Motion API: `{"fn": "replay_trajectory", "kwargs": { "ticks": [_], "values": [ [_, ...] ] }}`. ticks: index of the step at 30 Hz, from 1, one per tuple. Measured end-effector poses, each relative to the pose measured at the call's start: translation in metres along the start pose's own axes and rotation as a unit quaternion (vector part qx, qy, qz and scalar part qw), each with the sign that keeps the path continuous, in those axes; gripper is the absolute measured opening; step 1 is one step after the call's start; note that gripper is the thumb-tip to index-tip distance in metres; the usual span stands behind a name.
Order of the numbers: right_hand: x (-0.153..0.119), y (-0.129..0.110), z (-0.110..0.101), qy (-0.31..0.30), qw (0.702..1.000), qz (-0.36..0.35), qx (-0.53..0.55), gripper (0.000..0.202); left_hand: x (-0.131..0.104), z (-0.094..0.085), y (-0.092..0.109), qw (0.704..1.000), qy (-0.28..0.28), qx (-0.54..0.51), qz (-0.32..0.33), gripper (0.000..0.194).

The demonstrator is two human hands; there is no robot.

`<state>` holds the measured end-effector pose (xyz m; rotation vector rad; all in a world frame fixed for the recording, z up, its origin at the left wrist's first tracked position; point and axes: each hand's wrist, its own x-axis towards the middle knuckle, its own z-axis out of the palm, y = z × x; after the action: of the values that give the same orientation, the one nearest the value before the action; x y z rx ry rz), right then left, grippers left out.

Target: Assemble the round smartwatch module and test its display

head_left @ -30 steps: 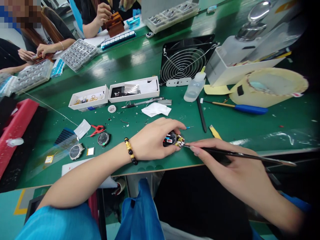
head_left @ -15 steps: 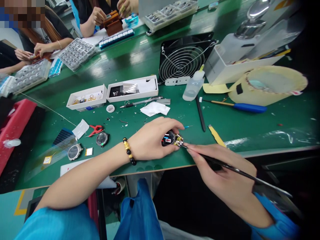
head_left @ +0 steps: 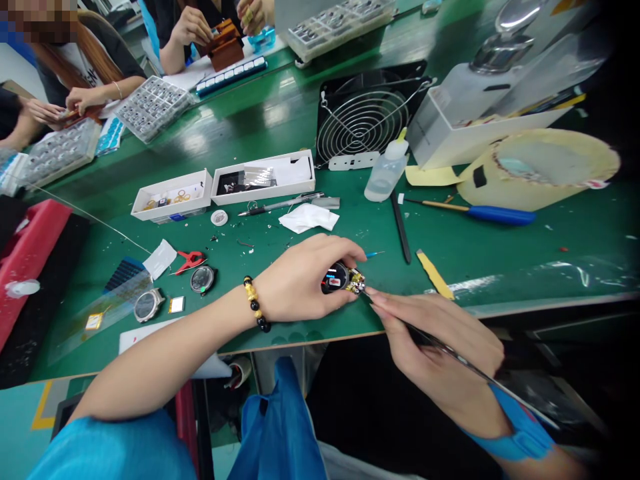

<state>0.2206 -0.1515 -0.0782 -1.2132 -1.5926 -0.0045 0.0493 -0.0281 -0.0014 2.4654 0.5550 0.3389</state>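
A small round watch part (head_left: 335, 277) with a lit dark screen is held at the table's front edge by my left hand (head_left: 305, 280), thumb and fingers curled round it. Gold and silver inner pieces (head_left: 357, 281) show at its right side. My right hand (head_left: 435, 333) pinches a long thin dark metal tool (head_left: 463, 360), whose tip meets those inner pieces. Whether the tool grips anything is too small to tell. A beaded bracelet (head_left: 254, 303) circles my left wrist.
Left lie two watch cases (head_left: 149, 305) (head_left: 203, 279), a red clamp (head_left: 190, 261) and a battery (head_left: 177, 305). Behind stand white boxes (head_left: 264, 179), a fan (head_left: 367, 120), a bottle (head_left: 387, 167) and a tape roll (head_left: 540, 170). Across the table, people's hands (head_left: 193, 28) work.
My right hand and the tool have shifted slightly, with the tool's back end swinging down and left. The left hand keeps its hold on the watch part.
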Motion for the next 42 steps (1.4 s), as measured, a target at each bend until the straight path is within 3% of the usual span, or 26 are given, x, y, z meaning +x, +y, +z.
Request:
{"fn": "replay_trajectory", "kwargs": {
  "ticks": [5, 16, 24, 42],
  "values": [
    [-0.0042, 0.0039, 0.0011, 0.011, 1.0, -0.003, -0.005, 0.034, 0.0003, -0.0006, 0.0005, 1.0, -0.001, 0.003, -0.001, 0.033],
    [-0.0043, 0.0057, -0.007, -0.043, 0.999, -0.018, 0.011, 0.034, -0.0009, 0.0008, -0.0012, 1.0, 0.005, -0.013, 0.002, 0.033],
    [-0.0062, 0.0085, -0.0017, -0.029, 0.998, -0.05, -0.006, 0.04, -0.0008, 0.0009, -0.0016, 1.0, 0.007, -0.012, 0.008, 0.033],
    [-0.0026, 0.0017, -0.0041, -0.035, 0.999, -0.018, 0.02, 0.031, -0.0009, 0.0012, -0.0019, 1.0, 0.005, -0.01, 0.003, 0.032]
  ]
}}
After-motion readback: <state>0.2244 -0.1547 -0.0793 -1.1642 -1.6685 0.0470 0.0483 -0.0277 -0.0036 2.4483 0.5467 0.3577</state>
